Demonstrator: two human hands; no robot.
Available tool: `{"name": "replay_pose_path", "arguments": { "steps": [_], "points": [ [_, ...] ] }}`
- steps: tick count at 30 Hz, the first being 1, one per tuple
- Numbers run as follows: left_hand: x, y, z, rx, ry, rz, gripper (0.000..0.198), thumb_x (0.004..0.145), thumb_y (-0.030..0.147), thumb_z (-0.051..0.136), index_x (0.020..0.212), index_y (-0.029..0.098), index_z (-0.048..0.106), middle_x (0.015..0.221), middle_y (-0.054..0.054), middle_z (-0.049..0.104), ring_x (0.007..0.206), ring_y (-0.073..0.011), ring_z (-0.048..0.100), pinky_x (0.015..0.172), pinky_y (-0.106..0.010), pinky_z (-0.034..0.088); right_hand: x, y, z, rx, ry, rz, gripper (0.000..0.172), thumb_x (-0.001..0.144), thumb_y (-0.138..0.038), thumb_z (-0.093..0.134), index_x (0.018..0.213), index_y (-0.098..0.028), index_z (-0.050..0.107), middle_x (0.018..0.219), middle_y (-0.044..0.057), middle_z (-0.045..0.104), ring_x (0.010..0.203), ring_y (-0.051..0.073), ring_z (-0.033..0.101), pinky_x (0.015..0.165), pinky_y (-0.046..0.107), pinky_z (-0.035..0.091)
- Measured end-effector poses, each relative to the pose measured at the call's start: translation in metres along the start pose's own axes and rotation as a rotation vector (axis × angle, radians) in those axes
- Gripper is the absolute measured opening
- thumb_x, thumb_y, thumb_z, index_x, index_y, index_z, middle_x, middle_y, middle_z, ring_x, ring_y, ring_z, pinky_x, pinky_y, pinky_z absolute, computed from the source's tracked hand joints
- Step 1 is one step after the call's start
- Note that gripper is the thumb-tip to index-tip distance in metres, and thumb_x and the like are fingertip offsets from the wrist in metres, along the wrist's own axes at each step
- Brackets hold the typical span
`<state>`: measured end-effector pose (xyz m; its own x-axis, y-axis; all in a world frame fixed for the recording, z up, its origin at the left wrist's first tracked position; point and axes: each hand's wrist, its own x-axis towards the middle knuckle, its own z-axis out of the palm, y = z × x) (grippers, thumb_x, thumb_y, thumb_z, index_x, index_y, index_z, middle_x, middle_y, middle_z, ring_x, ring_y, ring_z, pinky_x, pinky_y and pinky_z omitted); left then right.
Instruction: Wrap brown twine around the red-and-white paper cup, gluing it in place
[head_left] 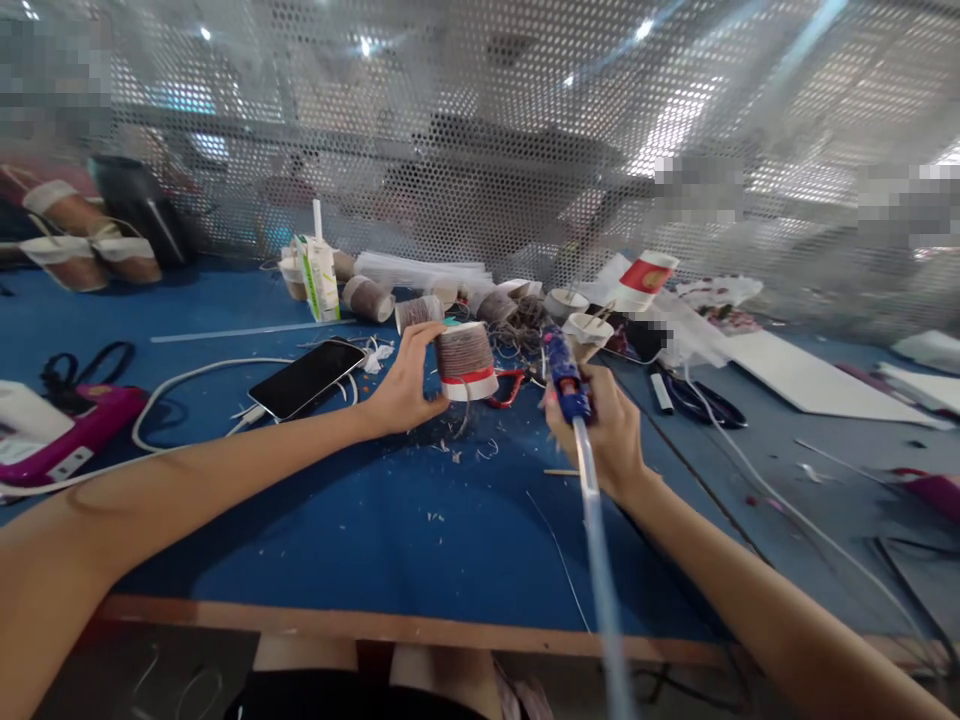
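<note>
My left hand grips a small paper cup wound with grey-brown cord, thumb below and fingers behind. The cup lies tilted in the air, with a red and white band uncovered at its lower end and a loose cord end hanging down. My right hand is wrapped around a blue glue gun, a little to the right of the cup. A long clear glue stick sticks out of the gun's back toward me. Red-handled scissors lie between my hands.
Wrapped cups, tangled cord and a drink carton stand at the back by a perforated metal screen. At left are a black phone with a white cable and a magenta power strip. White board lies at right.
</note>
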<state>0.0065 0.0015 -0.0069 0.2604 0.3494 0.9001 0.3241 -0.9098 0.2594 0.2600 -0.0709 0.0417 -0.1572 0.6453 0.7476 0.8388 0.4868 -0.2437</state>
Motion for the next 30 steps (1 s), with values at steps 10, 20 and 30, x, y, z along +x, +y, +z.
{"name": "replay_pose_path", "arguments": {
  "steps": [10, 20, 30],
  "points": [
    [0.001, 0.004, 0.002, 0.119, 0.042, -0.019, 0.078, 0.068, 0.006, 0.064, 0.136, 0.019, 0.029, 0.124, -0.014, 0.046, 0.12, -0.0288, 0.05, 0.102, -0.051, 0.052, -0.002, -0.026, -0.003, 0.237, -0.152, -0.32, 0.013, 0.08, -0.018, 0.064, 0.07, -0.022, 0.056, 0.062, -0.002, 0.055, 0.052, 0.012, 0.051, 0.052, 0.027, 0.043],
    [0.0, 0.006, 0.0, 0.119, 0.006, -0.051, 0.075, 0.069, 0.009, 0.064, 0.135, 0.019, 0.031, 0.125, -0.014, 0.045, 0.121, -0.0304, 0.048, 0.103, -0.054, 0.049, -0.003, -0.024, -0.003, 0.241, -0.275, -0.252, 0.016, 0.085, -0.02, 0.057, 0.068, -0.021, 0.06, 0.059, -0.001, 0.056, 0.052, 0.011, 0.052, 0.052, 0.026, 0.044],
    [0.001, 0.004, 0.001, 0.082, 0.022, -0.03, 0.077, 0.065, 0.007, 0.066, 0.133, 0.02, 0.033, 0.123, -0.013, 0.045, 0.118, -0.0289, 0.05, 0.101, -0.05, 0.053, -0.003, -0.03, -0.003, 0.209, -0.292, -0.219, 0.02, 0.081, -0.017, 0.056, 0.062, -0.021, 0.054, 0.055, -0.002, 0.053, 0.049, 0.011, 0.051, 0.049, 0.025, 0.04]
  ]
}}
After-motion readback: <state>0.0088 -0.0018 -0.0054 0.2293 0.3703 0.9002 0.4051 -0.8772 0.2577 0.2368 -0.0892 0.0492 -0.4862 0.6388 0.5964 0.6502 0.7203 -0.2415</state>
